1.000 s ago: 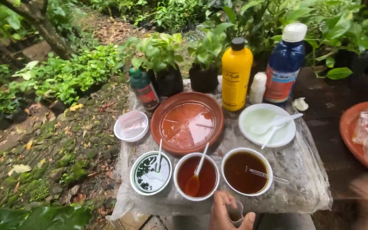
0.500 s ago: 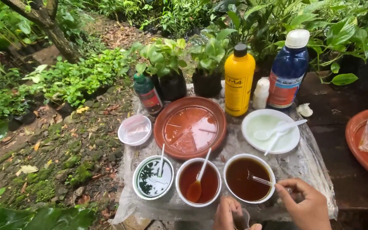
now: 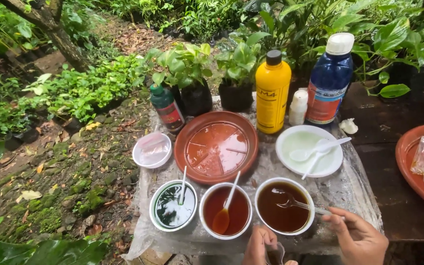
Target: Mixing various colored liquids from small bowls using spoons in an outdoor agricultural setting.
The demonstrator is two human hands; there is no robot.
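Two bare hands, left hand (image 3: 260,244) and right hand (image 3: 360,240), at the table's near edge; no gloves, rings or sleeves showing; short, unpainted nails.

Right hand (image 3: 357,238) at spoon (image 3: 300,204) in brown bowl (image 3: 284,206)

Outdoor garden or plant nursery, potted plants (image 3: 192,73) in black grow bags along the top, mossy ground (image 3: 65,181) at left, plastic-covered table (image 3: 354,191) holding bottles (image 3: 273,91) and bowls of liquid (image 3: 284,206) at centre
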